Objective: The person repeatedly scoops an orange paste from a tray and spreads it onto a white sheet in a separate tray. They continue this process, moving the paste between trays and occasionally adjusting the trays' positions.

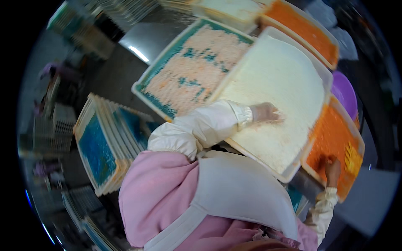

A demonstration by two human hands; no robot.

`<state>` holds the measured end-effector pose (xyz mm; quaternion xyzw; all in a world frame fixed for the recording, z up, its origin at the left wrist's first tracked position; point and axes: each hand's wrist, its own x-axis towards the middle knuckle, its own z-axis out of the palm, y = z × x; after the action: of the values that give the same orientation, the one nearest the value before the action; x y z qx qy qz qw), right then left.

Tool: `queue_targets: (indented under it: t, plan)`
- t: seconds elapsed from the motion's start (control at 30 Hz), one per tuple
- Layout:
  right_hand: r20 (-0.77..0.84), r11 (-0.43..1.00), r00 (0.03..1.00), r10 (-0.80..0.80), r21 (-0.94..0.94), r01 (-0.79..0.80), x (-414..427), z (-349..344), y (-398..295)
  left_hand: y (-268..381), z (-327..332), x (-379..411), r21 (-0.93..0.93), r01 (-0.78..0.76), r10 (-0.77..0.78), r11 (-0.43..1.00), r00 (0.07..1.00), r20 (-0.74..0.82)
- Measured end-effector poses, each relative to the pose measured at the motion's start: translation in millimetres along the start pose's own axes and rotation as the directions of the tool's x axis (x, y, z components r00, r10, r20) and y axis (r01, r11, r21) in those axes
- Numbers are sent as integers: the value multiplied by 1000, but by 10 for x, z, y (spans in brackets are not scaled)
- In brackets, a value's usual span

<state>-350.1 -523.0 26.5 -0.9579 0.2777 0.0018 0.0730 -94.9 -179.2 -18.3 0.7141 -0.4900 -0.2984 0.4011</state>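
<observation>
My left hand (pixel 267 113), in a cream sleeve, rests with curled, powder-coated fingers at the surface of the pale powder (pixel 273 78) in a large white tub (pixel 327 73). Blur hides whether anything is in its fingers. My right hand (pixel 333 166) is over the orange crumb-like material (pixel 329 135) in a smaller tub at the right, its fingers bent down at the surface; whether they hold some is unclear. A yellow glove-like thing (pixel 353 158) lies on the orange material beside this hand. Left of the powder, a tray with a green bottom (pixel 150 103) holds pale pinkish pieces (pixel 194 69).
A purple bowl (pixel 344 94) stands beyond the orange tub. Another orange-filled tub (pixel 301 28) is at the top right. Stacked trays (pixel 116 138) with blue bottoms stand at the left, near my left elbow. More stacked trays (pixel 125 9) are at the top.
</observation>
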Motion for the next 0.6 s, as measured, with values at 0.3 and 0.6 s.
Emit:
queue_targets:
  t: [0.3, 0.6]
  plan:
    - [248, 986, 968, -42, -147, 80, 206, 334, 453, -463, -1128, -1888, -859, 38, -695, 511, 606, -387]
    - [98, 977, 989, -109, -174, 125, 118, 467, 814, -1886, -2560, -3102, -258, 729, -660, 634, 336, -672]
